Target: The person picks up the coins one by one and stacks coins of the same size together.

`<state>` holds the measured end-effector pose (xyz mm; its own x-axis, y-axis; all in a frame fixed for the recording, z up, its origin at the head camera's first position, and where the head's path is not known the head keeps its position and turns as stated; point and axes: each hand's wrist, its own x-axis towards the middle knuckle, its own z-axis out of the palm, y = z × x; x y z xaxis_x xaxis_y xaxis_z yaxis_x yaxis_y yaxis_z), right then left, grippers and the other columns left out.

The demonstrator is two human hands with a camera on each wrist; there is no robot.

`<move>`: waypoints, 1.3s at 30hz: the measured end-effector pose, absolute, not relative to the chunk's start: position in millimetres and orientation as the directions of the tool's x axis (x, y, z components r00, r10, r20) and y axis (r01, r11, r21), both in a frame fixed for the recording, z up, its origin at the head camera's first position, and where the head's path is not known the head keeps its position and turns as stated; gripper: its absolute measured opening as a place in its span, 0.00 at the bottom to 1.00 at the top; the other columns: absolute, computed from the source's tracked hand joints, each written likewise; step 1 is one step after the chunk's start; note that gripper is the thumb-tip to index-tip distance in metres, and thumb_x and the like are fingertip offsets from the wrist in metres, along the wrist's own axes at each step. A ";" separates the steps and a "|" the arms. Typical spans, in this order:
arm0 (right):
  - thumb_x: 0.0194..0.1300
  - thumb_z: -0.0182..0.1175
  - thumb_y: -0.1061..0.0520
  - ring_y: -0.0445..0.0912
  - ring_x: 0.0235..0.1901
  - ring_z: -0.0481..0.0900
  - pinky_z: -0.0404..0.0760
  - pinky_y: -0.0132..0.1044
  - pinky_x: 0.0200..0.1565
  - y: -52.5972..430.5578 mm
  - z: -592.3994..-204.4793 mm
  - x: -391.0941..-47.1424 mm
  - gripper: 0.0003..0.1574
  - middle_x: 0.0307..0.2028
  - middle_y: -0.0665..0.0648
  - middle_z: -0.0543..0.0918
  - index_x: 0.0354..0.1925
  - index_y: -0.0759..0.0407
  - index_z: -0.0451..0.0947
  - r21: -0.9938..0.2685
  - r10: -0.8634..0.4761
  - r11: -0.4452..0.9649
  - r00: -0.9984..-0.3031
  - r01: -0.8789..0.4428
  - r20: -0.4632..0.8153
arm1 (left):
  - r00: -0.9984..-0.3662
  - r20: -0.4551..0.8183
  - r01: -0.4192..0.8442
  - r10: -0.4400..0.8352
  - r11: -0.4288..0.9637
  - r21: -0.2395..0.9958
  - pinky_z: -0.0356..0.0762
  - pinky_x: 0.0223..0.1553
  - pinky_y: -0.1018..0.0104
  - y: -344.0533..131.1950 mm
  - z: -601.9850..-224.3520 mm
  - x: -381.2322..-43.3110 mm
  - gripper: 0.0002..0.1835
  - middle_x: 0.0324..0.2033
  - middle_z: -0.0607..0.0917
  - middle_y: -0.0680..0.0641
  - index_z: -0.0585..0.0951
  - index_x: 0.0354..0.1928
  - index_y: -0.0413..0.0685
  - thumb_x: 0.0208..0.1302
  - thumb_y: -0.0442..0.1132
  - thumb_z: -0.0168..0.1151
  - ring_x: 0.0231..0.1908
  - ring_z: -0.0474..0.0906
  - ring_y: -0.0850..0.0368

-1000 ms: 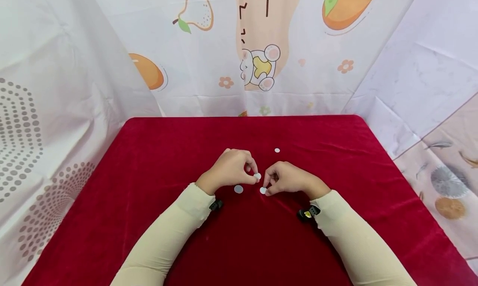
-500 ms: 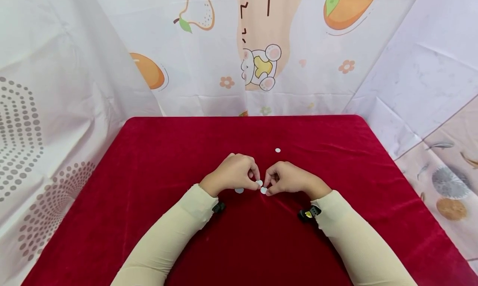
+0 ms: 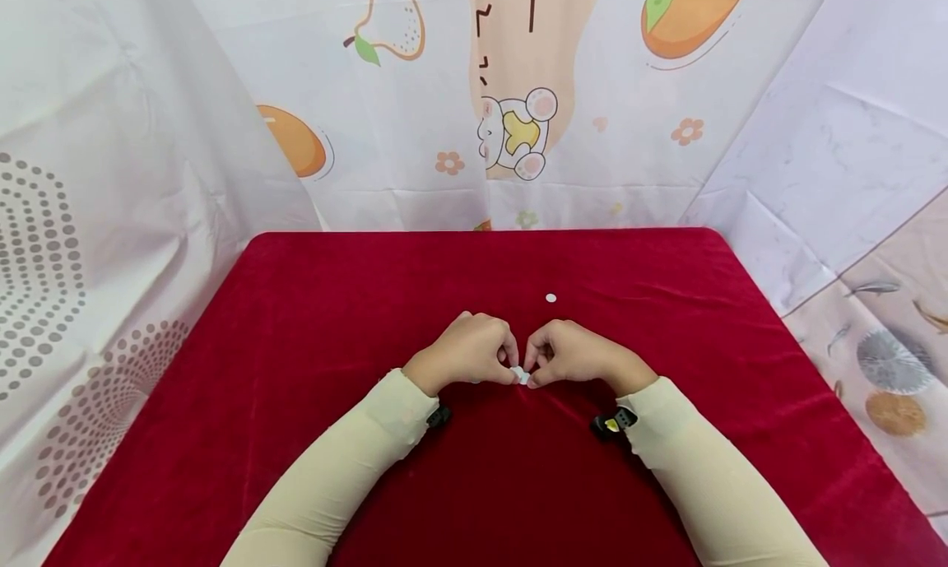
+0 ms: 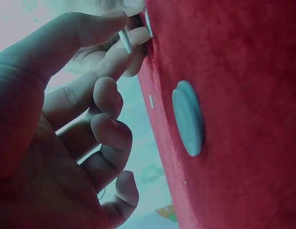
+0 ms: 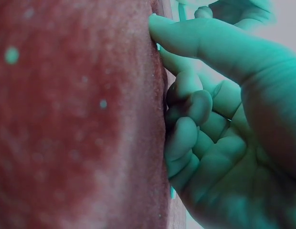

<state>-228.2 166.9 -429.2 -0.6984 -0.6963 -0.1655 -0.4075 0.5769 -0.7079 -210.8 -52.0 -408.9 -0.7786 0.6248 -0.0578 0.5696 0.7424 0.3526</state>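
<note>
- I had the left hand (image 3: 474, 350) pinching the left disc (image 4: 125, 41) on its edge between thumb and index, the other fingers loosely bent and holding nothing.
- I saw the right hand (image 3: 574, 353) curled, thumb and index nipped at the right disc (image 3: 524, 379) low against the red cloth (image 3: 459, 485); my right wrist view hid most of that grip.
- The two discs met or nearly met between the fingertips in the head view; I could not tell whether they touched.
- The big disc (image 4: 189, 121) lay on the cloth below the left hand, mostly hidden from the head camera. Its edge looked doubled, so I could not say whether it was one piece or two.
- The far disc (image 3: 551, 298) lay flat beyond the hands, touched by neither.
- I judged the step in hand to be bringing the left disc up to the right one.
- The next move, I reckoned, called for a steady right pinch and a small, slow adjustment of the left. Discs that thin could slip or skid under a hard press.
</note>
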 end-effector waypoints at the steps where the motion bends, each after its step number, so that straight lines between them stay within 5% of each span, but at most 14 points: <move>1: 0.54 0.80 0.55 0.38 0.21 0.73 0.72 0.31 0.26 166.9 -429.3 -228.2 0.08 0.19 0.47 0.80 0.29 0.45 0.88 -0.709 -0.697 0.577 -0.697 -0.406 -0.168 | -0.778 -0.061 0.571 0.626 0.744 0.348 0.69 0.43 0.60 -51.5 -409.4 -210.7 0.06 0.22 0.80 0.68 0.88 0.25 0.71 0.55 0.51 0.78 0.28 0.75 0.69; 25: 0.54 0.79 0.56 0.38 0.22 0.74 0.73 0.31 0.27 168.6 -431.3 -229.3 0.10 0.20 0.47 0.81 0.30 0.45 0.86 -0.698 -0.714 0.572 -0.681 -0.432 -0.163 | -0.770 -0.077 0.579 0.634 0.744 0.333 0.71 0.42 0.61 -49.9 -416.8 -211.3 0.06 0.20 0.80 0.71 0.89 0.27 0.72 0.53 0.53 0.81 0.28 0.76 0.72; 39: 0.55 0.71 0.63 0.38 0.22 0.74 0.73 0.30 0.27 169.7 -431.9 -230.3 0.11 0.21 0.46 0.81 0.30 0.46 0.86 -0.694 -0.714 0.575 -0.679 -0.433 -0.168 | -0.773 -0.112 0.555 0.625 0.751 0.356 0.73 0.43 0.60 -52.8 -417.0 -213.1 0.06 0.21 0.81 0.68 0.90 0.29 0.68 0.55 0.43 0.77 0.28 0.77 0.70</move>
